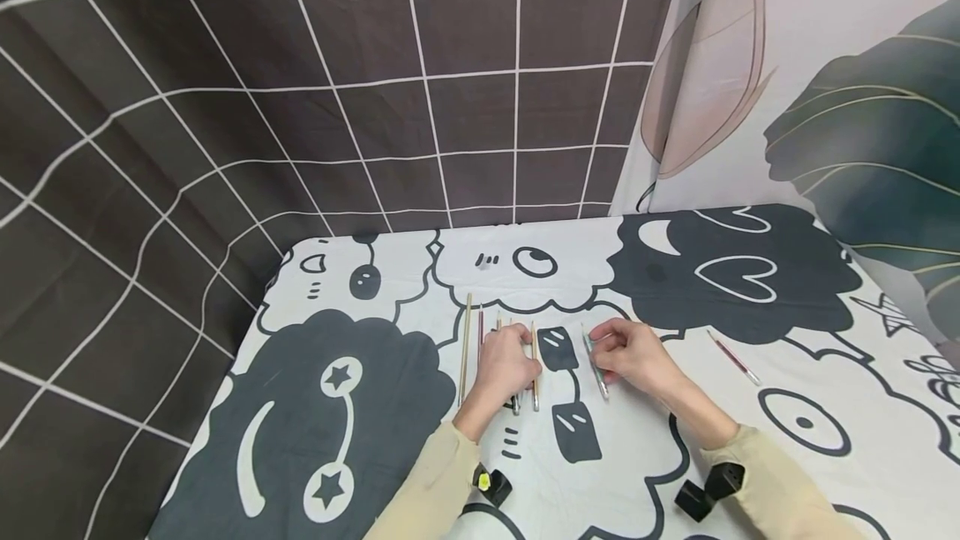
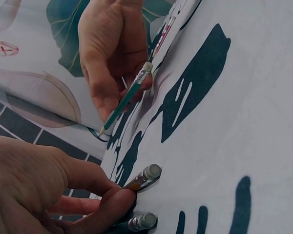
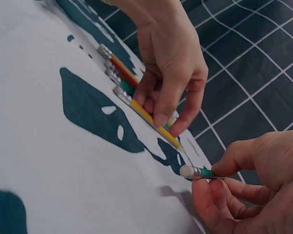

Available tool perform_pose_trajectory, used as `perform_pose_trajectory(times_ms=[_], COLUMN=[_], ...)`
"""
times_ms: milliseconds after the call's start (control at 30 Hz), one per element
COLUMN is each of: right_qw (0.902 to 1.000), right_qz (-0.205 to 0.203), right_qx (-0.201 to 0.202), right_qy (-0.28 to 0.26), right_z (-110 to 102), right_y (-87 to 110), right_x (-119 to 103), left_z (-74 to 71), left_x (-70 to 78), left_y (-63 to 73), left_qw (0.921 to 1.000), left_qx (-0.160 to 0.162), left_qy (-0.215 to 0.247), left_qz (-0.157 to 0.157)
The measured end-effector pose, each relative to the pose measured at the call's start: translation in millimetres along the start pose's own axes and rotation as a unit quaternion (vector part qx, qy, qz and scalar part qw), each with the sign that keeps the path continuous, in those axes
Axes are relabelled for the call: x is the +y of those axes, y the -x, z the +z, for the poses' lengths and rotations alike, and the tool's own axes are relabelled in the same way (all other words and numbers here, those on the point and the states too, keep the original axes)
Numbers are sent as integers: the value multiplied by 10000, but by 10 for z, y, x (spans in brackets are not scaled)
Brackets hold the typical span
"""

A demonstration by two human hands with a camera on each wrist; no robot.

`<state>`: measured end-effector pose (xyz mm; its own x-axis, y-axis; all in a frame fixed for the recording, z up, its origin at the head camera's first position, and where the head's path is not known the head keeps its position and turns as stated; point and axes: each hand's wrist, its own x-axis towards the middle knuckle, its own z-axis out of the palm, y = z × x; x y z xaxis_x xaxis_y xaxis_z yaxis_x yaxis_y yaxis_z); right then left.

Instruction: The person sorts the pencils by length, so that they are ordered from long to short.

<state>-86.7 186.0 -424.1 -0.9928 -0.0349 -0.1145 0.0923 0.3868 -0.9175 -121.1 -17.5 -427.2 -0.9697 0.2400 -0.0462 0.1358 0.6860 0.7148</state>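
My left hand [image 1: 510,361] pinches a yellow pencil [image 1: 536,382] between thumb and finger, low over the cloth; its eraser end points toward me. More pencils lie beside and under that hand, among them a green one whose eraser end [image 2: 144,222] shows in the left wrist view. To the right, my right hand [image 1: 633,357] holds a green pencil [image 2: 124,105] by thumb and fingertips, with its white eraser [image 3: 187,171] toward me and the point away. In the right wrist view the yellow pencil [image 3: 146,114] runs under the left fingertips.
A gold-coloured pencil [image 1: 465,348] and a dark red pencil [image 1: 481,325] lie left of the left hand. Apart at the right lies a red pencil [image 1: 733,358]. Black-and-white cartoon cloth [image 1: 622,473] covers the table; a dark grid curtain [image 1: 465,140] hangs behind.
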Motion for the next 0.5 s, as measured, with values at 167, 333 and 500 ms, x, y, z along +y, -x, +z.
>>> perform_pose_trajectory(times_ms=[167,333,500], right_qw=[9999,9998,9999], right_qz=[100,163,158], right_qx=[-27,-31,-15], right_qy=[27,-53,-55], right_z=[114,209,278], right_y=[-24,-56,-78], right_x=[-40,-72,-103], left_z=[-9,-8,7], left_x=[8,23,39], left_y=[7,5,10], left_qw=[10000,9993,9978], left_qx=[56,129,225], left_qy=[-31,-298,-530], left_qz=[62,167,336])
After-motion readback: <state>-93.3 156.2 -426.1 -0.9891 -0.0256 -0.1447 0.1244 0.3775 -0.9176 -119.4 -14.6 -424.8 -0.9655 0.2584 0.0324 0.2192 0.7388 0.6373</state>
